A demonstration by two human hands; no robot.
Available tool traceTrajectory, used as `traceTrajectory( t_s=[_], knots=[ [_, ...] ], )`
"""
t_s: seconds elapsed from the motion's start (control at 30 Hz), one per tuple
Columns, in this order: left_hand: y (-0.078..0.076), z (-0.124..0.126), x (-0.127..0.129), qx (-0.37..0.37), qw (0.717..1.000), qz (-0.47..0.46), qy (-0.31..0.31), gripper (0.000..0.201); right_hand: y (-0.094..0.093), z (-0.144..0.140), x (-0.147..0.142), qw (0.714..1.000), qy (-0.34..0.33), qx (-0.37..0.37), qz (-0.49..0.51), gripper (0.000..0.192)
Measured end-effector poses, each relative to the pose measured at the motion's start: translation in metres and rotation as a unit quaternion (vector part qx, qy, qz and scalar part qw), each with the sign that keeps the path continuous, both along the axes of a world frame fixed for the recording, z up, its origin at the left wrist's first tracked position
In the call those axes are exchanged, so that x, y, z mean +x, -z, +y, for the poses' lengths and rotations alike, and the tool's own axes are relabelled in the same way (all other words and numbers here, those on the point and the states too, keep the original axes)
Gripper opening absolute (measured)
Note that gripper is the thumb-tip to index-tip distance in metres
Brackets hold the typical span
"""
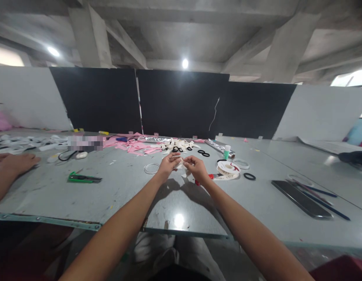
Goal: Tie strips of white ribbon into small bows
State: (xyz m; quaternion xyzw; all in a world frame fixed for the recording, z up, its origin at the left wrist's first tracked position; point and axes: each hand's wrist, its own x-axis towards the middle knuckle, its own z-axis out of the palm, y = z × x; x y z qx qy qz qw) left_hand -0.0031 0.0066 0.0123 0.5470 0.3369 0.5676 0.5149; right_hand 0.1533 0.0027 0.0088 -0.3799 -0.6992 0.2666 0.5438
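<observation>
My left hand [168, 164] and my right hand [196, 168] meet over the grey table [181, 203], both pinching a small piece of cream ribbon [181, 164] between their fingertips. A roll of cream ribbon [228, 170] lies just right of my right hand. A red-handled tool [210, 176] lies partly hidden under that hand. A white ring [152, 168] rests to the left of my left hand. Finished cream bows [176, 144] are piled behind my hands.
Another person's hand [15, 163] rests at the left edge. A green utility knife [84, 178], pink ribbon scraps [134, 146], black rings [249, 176], a dark phone [300, 198] with pens [321, 192], and foil rolls [219, 146] lie about. Black panels stand behind.
</observation>
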Motion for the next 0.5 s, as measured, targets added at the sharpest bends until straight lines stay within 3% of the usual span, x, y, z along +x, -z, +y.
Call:
traceTrajectory(
  t_s=[0.3, 0.5],
  knots=[
    [0.0014, 0.0023, -0.0016, 0.01, 0.999, -0.035, -0.004, 0.05, 0.0001, -0.0046, 0.0006, 0.996, 0.039, 0.044, -0.064, 0.023],
    [0.003, 0.0045, -0.0004, 0.017, 0.999, -0.015, -0.029, 0.047, -0.0001, -0.0048, -0.0023, 0.998, 0.039, 0.01, -0.052, 0.026]
  ],
)
